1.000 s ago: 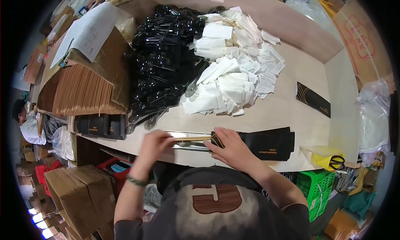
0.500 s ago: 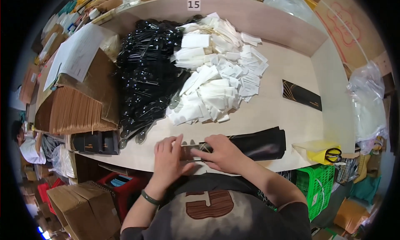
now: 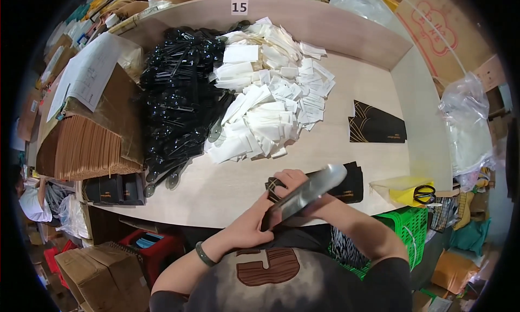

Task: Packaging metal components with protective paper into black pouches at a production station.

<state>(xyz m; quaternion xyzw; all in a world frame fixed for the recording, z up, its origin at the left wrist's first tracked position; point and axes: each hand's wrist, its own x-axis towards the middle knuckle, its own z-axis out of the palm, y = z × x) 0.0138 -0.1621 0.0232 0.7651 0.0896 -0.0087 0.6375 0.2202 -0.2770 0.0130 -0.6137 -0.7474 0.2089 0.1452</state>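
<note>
We see the left hand (image 3: 254,221) curled at the dark lower end of a long shiny pack (image 3: 310,190), its thumb apart below; the other fingers are partly hidden. The pack tilts up to the right, blurred, in front of the right hand (image 3: 288,182). Those fingers bend over the near end of a stack of black sleeves (image 3: 353,184) by the counter's (image 3: 365,82) front edge, probably to steady it; we cannot tell whether they pinch or only press.

Spoons (image 3: 176,98) and white packets (image 3: 271,109) lie heaped side by side, likely to be within reach, and the raised back wall (image 3: 325,22) seems meant to contain them. Two black envelopes (image 3: 382,128) overlap at the right, apart from the stack.

As for writing, we find a printed number on the white label (image 3: 240,6), red print on the big carton (image 3: 436,30), small gold lettering on the envelopes, and markings too small to read on the paper sheet (image 3: 89,68).
</note>
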